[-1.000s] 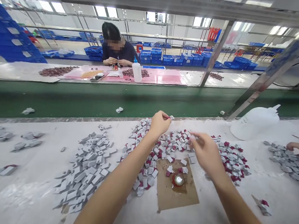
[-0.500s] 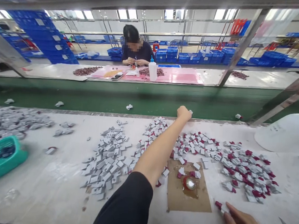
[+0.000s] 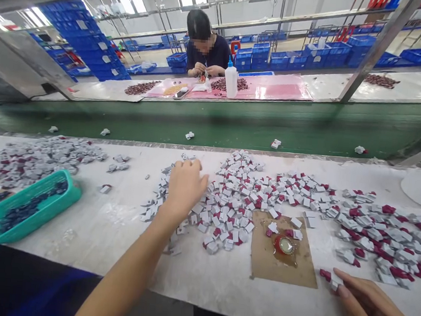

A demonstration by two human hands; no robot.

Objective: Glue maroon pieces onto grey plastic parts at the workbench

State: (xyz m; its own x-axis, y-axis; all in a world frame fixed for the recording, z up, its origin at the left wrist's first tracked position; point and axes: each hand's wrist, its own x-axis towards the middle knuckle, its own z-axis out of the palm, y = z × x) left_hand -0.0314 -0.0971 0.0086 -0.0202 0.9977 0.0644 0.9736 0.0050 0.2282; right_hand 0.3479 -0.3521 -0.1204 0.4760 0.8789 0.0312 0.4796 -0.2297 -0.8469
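Note:
My left hand [image 3: 186, 185] is over the pile of plain grey plastic parts [image 3: 158, 192], fingers bent downward and thumb apart. Its fingertips are partly hidden, and nothing shows in its grasp. At the lower right, my right hand [image 3: 374, 305] pinches a small grey-and-maroon plastic part [image 3: 335, 284] between thumb and fingers. Beside it lies a brown cardboard square [image 3: 260, 261] bearing a round red-rimmed dish [image 3: 284, 245] in a wet patch, with a few parts near the dish. Piles of grey-and-maroon parts [image 3: 231, 214] spread over the white table.
A green conveyor belt [image 3: 231, 125] beyond the table carries several spaced parts. A teal basket [image 3: 71, 190] with dark pieces stands at left. Across the belt, a person [image 3: 208, 54] works by a white bottle [image 3: 231, 81]. Metal posts [image 3: 378, 50] rise at right.
My left hand has come back from the belt to the grey pile, leaving a part on the belt. My right hand keeps its part. The camera view has shifted.

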